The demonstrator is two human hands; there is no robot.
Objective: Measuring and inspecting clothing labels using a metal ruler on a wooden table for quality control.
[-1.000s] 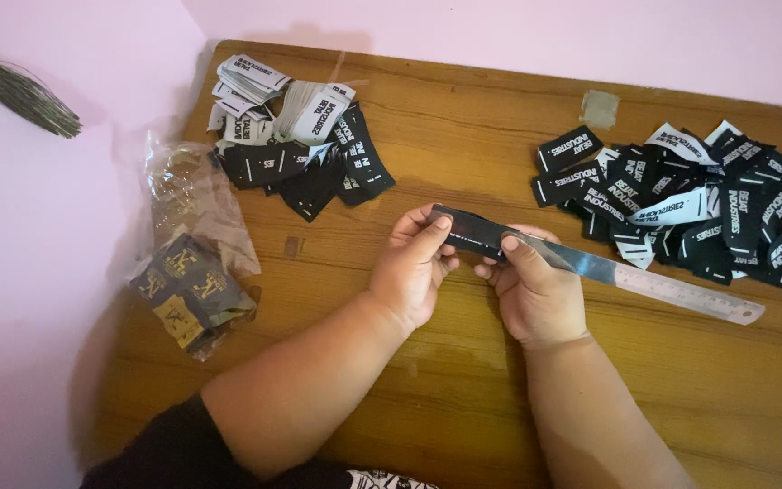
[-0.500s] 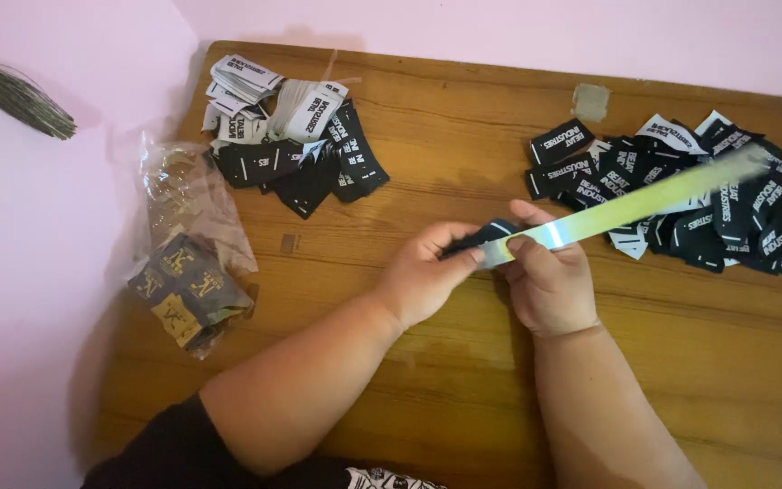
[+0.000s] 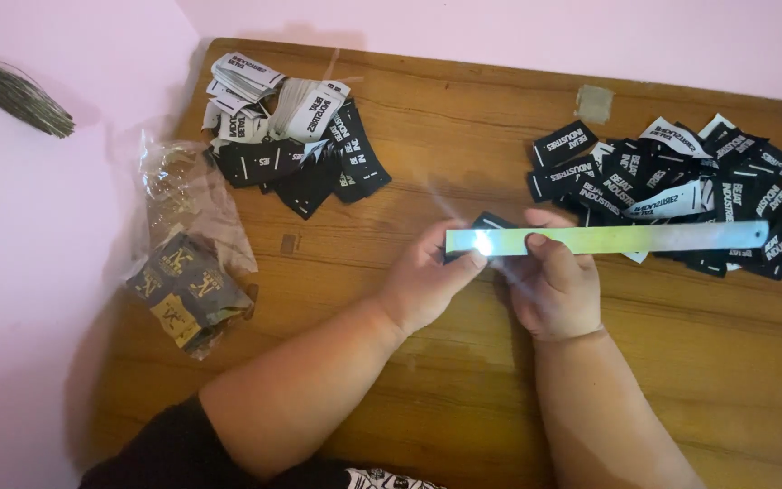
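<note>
Holding a long flat metal ruler [image 3: 608, 239] level above the brown wooden desk [image 3: 463, 154], the right hand [image 3: 554, 285] closes its fingers [image 3: 537, 243] on it near the middle. The left hand [image 3: 427, 281] pinches its left end, seemingly together with a small black fabric label [image 3: 492, 221]. A heap of black and white labels [image 3: 681, 190] lies just behind.
</note>
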